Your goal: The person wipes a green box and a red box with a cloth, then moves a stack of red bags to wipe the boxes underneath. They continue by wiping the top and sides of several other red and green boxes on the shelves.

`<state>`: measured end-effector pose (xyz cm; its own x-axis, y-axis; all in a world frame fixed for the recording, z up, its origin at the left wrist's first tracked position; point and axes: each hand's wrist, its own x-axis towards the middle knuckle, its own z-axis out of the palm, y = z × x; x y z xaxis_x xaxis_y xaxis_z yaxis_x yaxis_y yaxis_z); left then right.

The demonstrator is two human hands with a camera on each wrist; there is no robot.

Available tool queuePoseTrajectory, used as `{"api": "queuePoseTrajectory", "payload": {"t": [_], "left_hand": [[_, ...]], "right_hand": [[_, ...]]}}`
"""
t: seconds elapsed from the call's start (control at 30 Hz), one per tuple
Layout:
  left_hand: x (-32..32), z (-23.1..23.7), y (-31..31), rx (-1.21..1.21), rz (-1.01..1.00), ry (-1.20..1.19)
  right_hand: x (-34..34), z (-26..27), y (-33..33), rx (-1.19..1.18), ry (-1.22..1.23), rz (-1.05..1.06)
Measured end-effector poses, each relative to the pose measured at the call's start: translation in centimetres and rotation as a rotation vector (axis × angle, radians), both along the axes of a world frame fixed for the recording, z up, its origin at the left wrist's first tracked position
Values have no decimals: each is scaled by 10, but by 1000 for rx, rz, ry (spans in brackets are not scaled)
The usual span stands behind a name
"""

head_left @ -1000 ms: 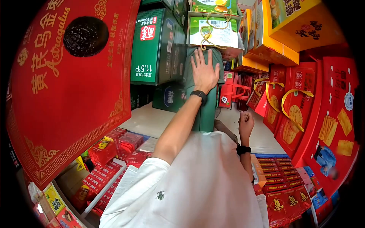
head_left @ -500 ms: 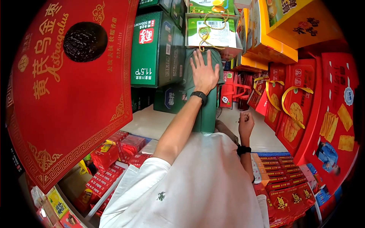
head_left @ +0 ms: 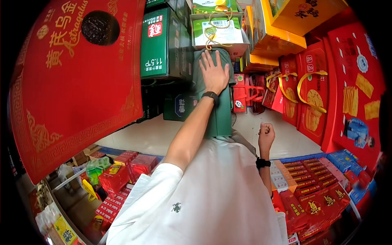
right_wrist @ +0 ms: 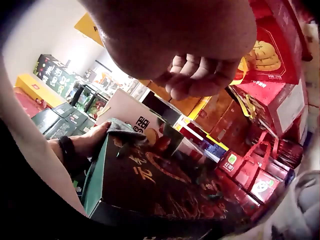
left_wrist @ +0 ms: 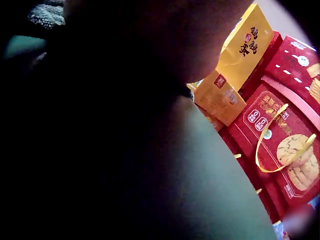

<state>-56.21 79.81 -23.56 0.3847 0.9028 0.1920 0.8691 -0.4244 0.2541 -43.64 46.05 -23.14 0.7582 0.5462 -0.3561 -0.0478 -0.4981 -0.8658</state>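
My left hand (head_left: 215, 75) lies with straight fingers on a grey-green cloth (head_left: 197, 69), spread over the top of a tall green gift box (head_left: 223, 118). In the right wrist view that box's printed dark front (right_wrist: 150, 182) shows, with the cloth (right_wrist: 125, 131) at its upper edge under the left hand (right_wrist: 92, 139). Off to the right, my right hand (head_left: 266, 136) hangs loosely curled and holds nothing. Its fingers (right_wrist: 192, 75) are bent toward the palm in the right wrist view. The left wrist view is mostly dark, and the left fingers are hidden there.
Green beer cartons (head_left: 157, 49) stand close on the left, beside a large red box (head_left: 94, 90). A green-and-white gift bag (head_left: 218, 34) is just beyond the cloth. Yellow cartons (head_left: 271, 38) and red cookie boxes (head_left: 313, 90) line the right.
The head view has turned a little, so the surroundings sit differently in it. My left hand stays on the cloth, and my right hand still hangs at the side.
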Motion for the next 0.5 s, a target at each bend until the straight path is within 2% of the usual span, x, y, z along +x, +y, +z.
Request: {"api": "queuePoseTrajectory", "payload": {"t": [0.5], "left_hand": [[-14,-6,-4,-31,-80,-30]], "right_hand": [[-21,12,-53,32,-69,-75]]}}
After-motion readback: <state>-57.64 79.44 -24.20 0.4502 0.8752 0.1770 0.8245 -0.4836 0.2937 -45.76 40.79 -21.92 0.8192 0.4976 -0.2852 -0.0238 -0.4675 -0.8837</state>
